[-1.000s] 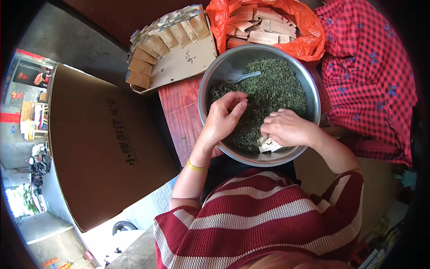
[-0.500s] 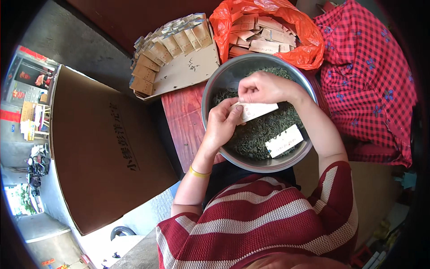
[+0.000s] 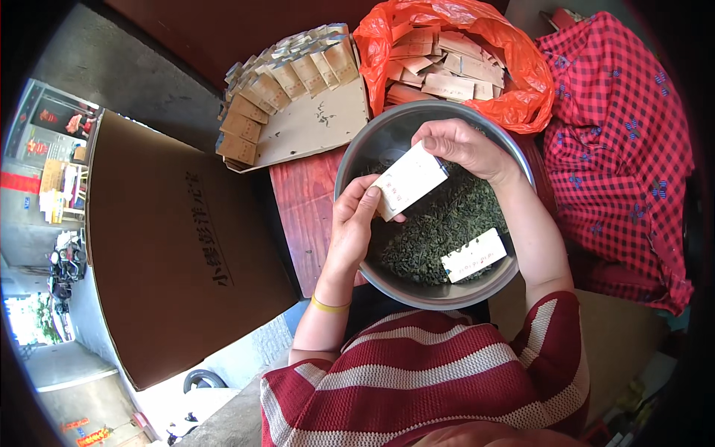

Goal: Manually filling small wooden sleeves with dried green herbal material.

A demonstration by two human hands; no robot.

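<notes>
A cream paper packet (image 3: 412, 183) slants above a wide metal basin (image 3: 421, 301). My left hand (image 3: 353, 222) is closed on its lower left end, thumb on the printed face. At the upper right end, my right hand (image 3: 477, 155) pinches a corner, its thumb on top and its other fingers partly hidden behind. Dry dark-green leaves (image 3: 436, 237) that look like tea cover the basin's bottom. On them, near the right wall, lies a second paper packet (image 3: 474, 255) with bits of leaf on it.
Behind the basin, an orange plastic bag (image 3: 529, 97) holds many flat paper packets. To its left, a shallow cardboard tray (image 3: 313, 134) bears rows of upright packets (image 3: 268, 88). A large cardboard box (image 3: 179, 246) stands left of the red wooden table (image 3: 305, 194). Red checked cloth (image 3: 611, 156) is heaped at right.
The packet has swung from nearly level to a steeper slant. My right hand has moved from its left end to its upper right corner. The view has shifted slightly.
</notes>
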